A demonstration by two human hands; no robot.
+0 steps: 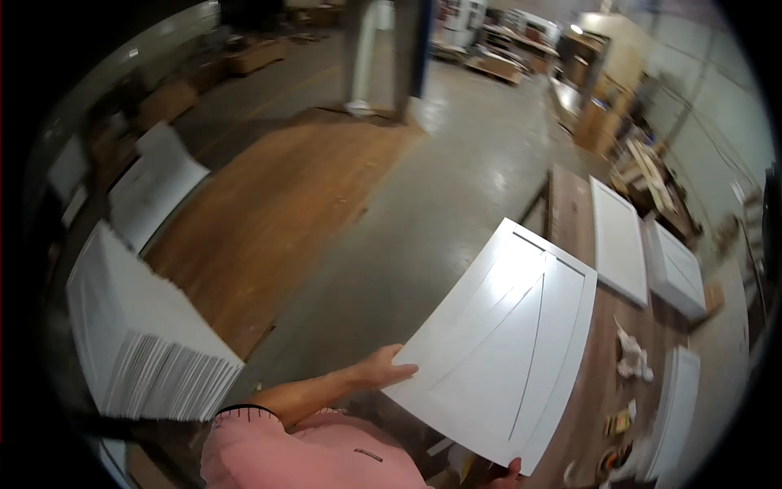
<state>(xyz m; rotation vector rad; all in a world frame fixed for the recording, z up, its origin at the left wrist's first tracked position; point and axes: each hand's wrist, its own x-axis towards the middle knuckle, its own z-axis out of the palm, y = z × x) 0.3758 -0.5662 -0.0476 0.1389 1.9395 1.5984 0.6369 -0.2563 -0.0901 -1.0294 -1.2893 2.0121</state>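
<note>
Head view | left hand (381,368) and right hand (507,473) both grip smooth white rectangular recessed-panel door (497,342) edges

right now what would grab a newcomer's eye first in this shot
The large white recessed-panel cabinet door at centre right, held over the wooden workbench by the left hand and the right hand at its near edges. Next, the thick stack of white panels standing at the left.

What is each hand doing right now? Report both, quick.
Left hand: gripping the near left edge of the white cabinet door panel.
Right hand: mostly hidden at the panel's bottom edge, fingers holding it.
</note>
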